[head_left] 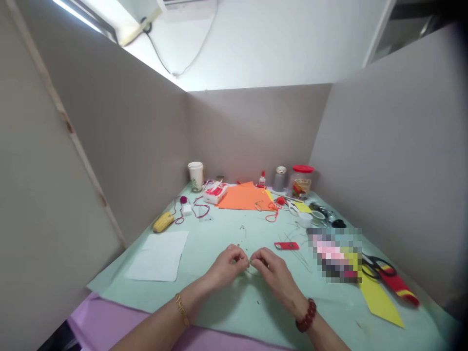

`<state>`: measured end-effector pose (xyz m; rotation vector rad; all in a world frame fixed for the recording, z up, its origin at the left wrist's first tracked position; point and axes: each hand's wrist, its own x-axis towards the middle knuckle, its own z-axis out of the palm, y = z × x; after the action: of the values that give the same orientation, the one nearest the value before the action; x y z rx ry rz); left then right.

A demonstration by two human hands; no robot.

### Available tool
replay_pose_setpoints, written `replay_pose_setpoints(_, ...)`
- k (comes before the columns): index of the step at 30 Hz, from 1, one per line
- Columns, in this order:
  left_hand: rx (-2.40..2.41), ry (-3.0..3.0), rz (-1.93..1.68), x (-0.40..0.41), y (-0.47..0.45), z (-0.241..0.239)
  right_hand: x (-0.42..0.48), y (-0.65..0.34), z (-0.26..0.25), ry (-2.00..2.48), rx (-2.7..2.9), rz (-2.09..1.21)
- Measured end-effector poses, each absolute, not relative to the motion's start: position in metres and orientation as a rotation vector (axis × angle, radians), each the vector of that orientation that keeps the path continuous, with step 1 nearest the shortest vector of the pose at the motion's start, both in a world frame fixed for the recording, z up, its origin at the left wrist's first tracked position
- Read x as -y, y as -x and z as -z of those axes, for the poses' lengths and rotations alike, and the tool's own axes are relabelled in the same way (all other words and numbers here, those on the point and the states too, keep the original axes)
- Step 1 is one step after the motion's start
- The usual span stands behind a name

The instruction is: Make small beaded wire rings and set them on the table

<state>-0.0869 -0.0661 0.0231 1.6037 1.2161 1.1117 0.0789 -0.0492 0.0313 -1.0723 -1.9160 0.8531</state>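
Observation:
My left hand [228, 265] and my right hand [272, 270] meet over the pale green table cover [219, 229], near its front middle. Both have their fingers pinched together, fingertips almost touching each other. Between them they pinch something very thin, perhaps a wire or thread, too fine to make out. A gold bracelet is on my left wrist and a red bead bracelet on my right wrist. A small red flat object [286, 245] lies just beyond my right hand.
A white paper sheet [159, 256] lies front left, a yellow corn-shaped item [163, 222] behind it. Orange paper [243, 197], a white cup [195, 175], a red-lidded jar [302, 181] and a glue bottle [262, 179] stand at the back. Scissors [378, 267] and yellow paper [378, 300] lie right. Grey partitions enclose the desk.

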Motion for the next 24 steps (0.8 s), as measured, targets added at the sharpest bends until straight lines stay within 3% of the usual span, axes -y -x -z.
replay_pose_setpoints(9,-1.403,-1.587,-1.022,0.075,0.132,-0.012,0.047,-0.035,-0.019,1.041,1.997,-0.915)
replay_pose_setpoints(17,-1.713,-1.759,-0.933,0.041,0.182,-0.032,0.009,0.031,-0.016,1.174,2.121,-0.701)
replay_pose_setpoints(24,-2.071,-1.939,-0.534,0.017,0.215,-0.015,-0.022,0.070,-0.007,1.269,2.265,-0.521)
